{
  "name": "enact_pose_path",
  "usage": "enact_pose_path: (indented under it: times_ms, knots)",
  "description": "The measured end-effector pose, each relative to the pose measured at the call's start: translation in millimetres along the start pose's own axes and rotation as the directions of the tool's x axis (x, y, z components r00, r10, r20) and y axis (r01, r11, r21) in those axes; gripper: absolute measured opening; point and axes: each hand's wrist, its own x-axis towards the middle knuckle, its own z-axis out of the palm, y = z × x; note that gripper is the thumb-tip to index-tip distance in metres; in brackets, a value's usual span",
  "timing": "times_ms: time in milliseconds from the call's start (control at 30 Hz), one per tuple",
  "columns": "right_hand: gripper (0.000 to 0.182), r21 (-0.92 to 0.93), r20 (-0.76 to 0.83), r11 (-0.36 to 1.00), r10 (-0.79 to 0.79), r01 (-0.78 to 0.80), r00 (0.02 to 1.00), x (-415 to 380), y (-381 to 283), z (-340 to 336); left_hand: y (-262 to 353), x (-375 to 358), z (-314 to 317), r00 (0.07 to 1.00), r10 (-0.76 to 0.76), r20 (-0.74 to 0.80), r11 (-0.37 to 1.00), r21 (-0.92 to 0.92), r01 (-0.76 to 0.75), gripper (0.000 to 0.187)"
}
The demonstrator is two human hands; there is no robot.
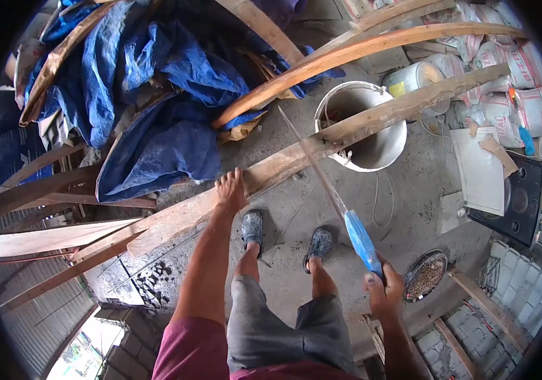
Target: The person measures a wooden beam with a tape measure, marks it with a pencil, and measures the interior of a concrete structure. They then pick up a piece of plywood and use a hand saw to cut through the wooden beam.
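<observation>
A long wooden plank (277, 167) runs diagonally across the view, passing over the mouth of a white bucket (392, 144). My left hand (230, 190) grips the plank near its middle, fingers curled over the far edge. In my right hand (385, 291) is a handsaw (355, 233), its blue handle closed in the fingers. The saw's narrow blade points forward and left, overlapping the plank just left of the bucket.
A crumpled blue tarp (169, 152) covers timber at the left. Ahead lies a curved wooden beam (347, 49). Stacked sacks (524, 69), a black cooktop (521, 199) and a round pan of debris (427, 275) stand at the right. Dark rubble (155, 285) lies on tiles at the left.
</observation>
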Motion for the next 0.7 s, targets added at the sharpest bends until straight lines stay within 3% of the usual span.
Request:
enact_pose_path:
  times_ms: [33,200,267,300,333,433,500,600,633,700]
  knots:
    - [0.049,0.001,0.003,1.000,0.018,-0.018,1.000,2,-4,5,-2,5,10,0.997,-0.026,0.072,0.999,-0.025,0.028,0.098]
    - [0.046,-0.022,0.029,1.000,-0.017,0.017,0.999,9,-18,7,13,-10,6,0.996,0.064,0.066,0.997,-0.035,-0.062,0.074]
    - [0.040,-0.237,-0.001,0.972,0.007,-0.007,1.000,5,0,3,10,-20,57,0.992,0.087,-0.096,0.994,0.071,-0.080,0.069]
    - [0.025,-0.223,-0.016,0.975,-0.017,0.013,1.000,7,13,6,22,-29,51,0.996,0.052,-0.075,0.985,0.166,-0.039,0.069]
    - [0.021,-0.219,-0.044,0.975,-0.040,0.029,0.998,8,22,12,32,-29,39,0.995,-0.090,0.049,0.996,-0.002,0.091,0.070]
    - [0.020,-0.083,-0.022,0.996,0.017,-0.018,1.000,18,-1,26,38,-48,34,0.976,-0.200,0.083,0.969,-0.128,0.209,0.074]
    - [0.020,-0.106,-0.022,0.994,0.033,-0.035,0.999,21,12,27,44,-55,44,0.897,-0.232,-0.375,0.973,-0.089,0.214,0.079]
    - [0.019,-0.115,-0.018,0.991,0.068,-0.070,0.997,29,24,31,56,-115,36,0.909,-0.186,-0.374,0.968,-0.228,0.105,0.087]
    - [0.019,-0.116,-0.019,0.990,0.082,-0.084,0.996,35,22,31,56,-148,18,0.934,-0.158,-0.321,0.895,-0.445,-0.001,0.078]
    - [0.023,-0.032,-0.008,0.986,0.162,-0.162,0.987,43,16,28,50,-206,61,0.949,-0.161,-0.270,0.887,-0.462,0.019,0.091]
